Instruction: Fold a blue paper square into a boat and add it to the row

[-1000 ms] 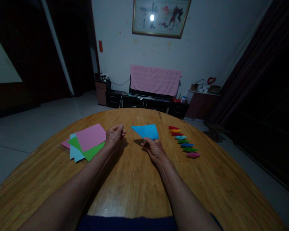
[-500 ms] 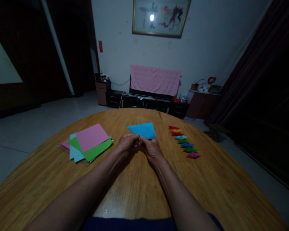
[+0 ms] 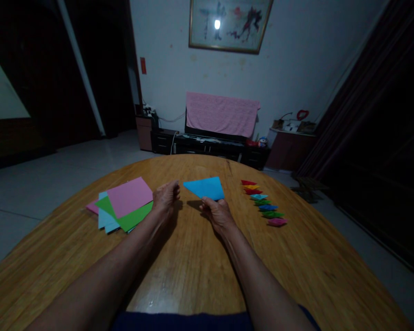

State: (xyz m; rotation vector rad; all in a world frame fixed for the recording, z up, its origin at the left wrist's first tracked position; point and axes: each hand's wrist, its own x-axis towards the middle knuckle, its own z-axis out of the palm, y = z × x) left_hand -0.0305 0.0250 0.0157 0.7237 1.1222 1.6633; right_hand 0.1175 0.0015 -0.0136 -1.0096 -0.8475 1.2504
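Note:
A folded piece of blue paper (image 3: 207,186) is held up a little over the table, its pointed end toward the left. My right hand (image 3: 219,214) pinches its lower edge between thumb and fingers. My left hand (image 3: 165,197) is apart from the paper, just left of its point, with the fingers curled in and nothing visible in them. Behind that hand lies a loose pile of coloured sheets, with a pink sheet (image 3: 129,195) on top, a green sheet (image 3: 124,223) under it and a light blue sheet (image 3: 105,218) lower still.
On the right of the round wooden table (image 3: 193,276) stands a slanting row of several small folded paper boats, from a red one (image 3: 248,183) at the back to a pink one (image 3: 277,222) in front. Beyond the table is a low black cabinet (image 3: 207,146).
My left hand has let go of the blue paper and moved left, toward the pile of sheets. My right hand still holds the paper in nearly the same place.

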